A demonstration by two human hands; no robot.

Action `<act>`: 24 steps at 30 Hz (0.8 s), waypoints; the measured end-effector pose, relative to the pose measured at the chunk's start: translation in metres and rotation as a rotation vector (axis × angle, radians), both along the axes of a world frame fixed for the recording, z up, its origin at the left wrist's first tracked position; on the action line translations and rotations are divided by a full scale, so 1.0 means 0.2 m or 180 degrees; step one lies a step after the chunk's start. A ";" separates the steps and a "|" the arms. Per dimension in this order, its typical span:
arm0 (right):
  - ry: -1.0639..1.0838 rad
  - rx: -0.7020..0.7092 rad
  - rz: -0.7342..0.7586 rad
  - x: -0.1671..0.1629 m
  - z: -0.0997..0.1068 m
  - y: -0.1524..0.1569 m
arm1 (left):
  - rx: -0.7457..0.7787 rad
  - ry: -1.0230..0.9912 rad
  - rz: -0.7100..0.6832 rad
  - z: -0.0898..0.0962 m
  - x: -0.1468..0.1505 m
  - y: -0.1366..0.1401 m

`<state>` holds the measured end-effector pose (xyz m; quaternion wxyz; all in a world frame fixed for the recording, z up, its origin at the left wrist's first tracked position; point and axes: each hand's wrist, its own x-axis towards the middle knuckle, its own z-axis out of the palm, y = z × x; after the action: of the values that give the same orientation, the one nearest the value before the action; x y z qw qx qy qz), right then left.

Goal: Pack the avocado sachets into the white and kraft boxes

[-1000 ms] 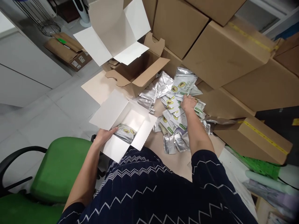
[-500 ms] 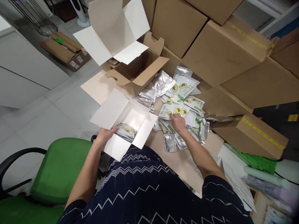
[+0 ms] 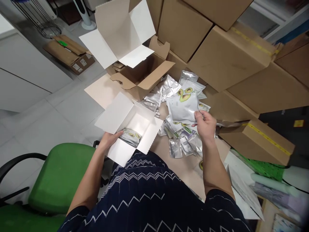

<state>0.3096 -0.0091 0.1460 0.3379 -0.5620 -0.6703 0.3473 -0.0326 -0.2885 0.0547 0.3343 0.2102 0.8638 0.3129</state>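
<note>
My left hand [image 3: 111,140] grips the near left wall of a small open white box [image 3: 147,135], its fingertips over the edge. Inside that box lies a short stack of pouches [image 3: 130,137] with avocado pictures. Pinched by its corner in my right hand [image 3: 205,124] is a silver-white pouch [image 3: 183,108], lifted over the pile. Beneath and around it lie several more avocado-printed pouches, plain silver pouches [image 3: 169,87] and small silver sachets [image 3: 175,148] on the table [image 3: 164,153].
Behind the white box stands an open brown carton [image 3: 154,72] with a larger open white box [image 3: 118,32] on top. Big brown cartons [image 3: 183,29] are stacked along the back. A green chair [image 3: 60,174] is at the left, and another carton [image 3: 260,138] lies at the right.
My right hand has taken hold of a pouch from the pile and raised it, moving to the right. My left hand and the small white box have stayed in place.
</note>
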 end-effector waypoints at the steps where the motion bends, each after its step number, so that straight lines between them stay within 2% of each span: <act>1: 0.0355 -0.0113 -0.0007 -0.01 0.06 -0.02 | 0.0048 -0.0021 -0.0006 0.01 0.00 0.00; 5: 0.1226 -0.0523 0.0347 -0.11 0.20 -0.15 | 0.0007 -0.0095 0.0036 0.03 0.01 0.00; 8: 0.1213 -0.0860 0.0963 -0.25 0.21 -0.29 | -0.0010 -0.0182 0.0073 0.03 0.02 -0.01; 11: 0.0564 -0.0857 0.1946 -0.41 0.16 -0.43 | 0.0079 -0.0193 0.0071 0.01 0.02 -0.02; 14: -0.0427 -0.0398 0.2719 -0.58 0.12 -0.53 | 0.0159 -0.0175 0.0042 -0.01 0.02 -0.02; 16: -0.0974 -0.0107 0.2918 -0.67 0.11 -0.57 | 0.0130 -0.0157 0.0037 -0.01 0.01 -0.02; 19: -0.1412 0.0104 0.3148 -0.75 0.11 -0.60 | 0.0056 -0.0152 0.0013 -0.02 0.01 -0.02; 21: -0.1652 0.0065 0.3235 -0.78 0.10 -0.61 | 0.0052 -0.0165 0.0010 -0.02 0.01 -0.02; 24: -0.2090 -0.0242 0.3300 -0.80 0.05 -0.62 | 0.0002 -0.0226 0.0152 -0.02 0.01 -0.03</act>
<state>0.1505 -0.1326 0.1555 -0.1194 -0.2522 -0.9126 0.2988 -0.0312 -0.2941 0.0516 0.3570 0.1784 0.8561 0.3283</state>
